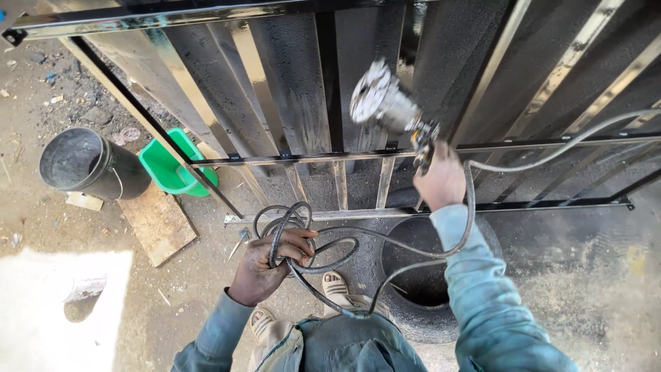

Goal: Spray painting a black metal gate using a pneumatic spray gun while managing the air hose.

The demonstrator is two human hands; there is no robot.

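The ground [592, 275] is bare packed dirt, dusty and scattered with small scraps, with a bright sunlit patch at its lower left corner. A large metal gate frame [330, 148] of flat bars, glossy black and wet-looking, lies raised across the upper half of the view, propped on an old tyre [406, 275] under its near edge. Toward the left edge of the ground stand a dark bucket [86, 165] and, just beside it, a green tub [169, 165] partly hidden behind the gate bars; a flat wooden board [158, 224] lies next to them.

The right hand [441, 182] has its fingers wrapped tight on the grip of a spray gun [389, 107], held just above the gate near its middle; the gun's cup is blurred. A grey hose [551, 151] runs from the gun off the right edge. The left hand [265, 265] has its fingers closed around a bundle of black hose coils [303, 238], held over the ground near the tyre. The person's sandalled feet show below, partly covered by clothing
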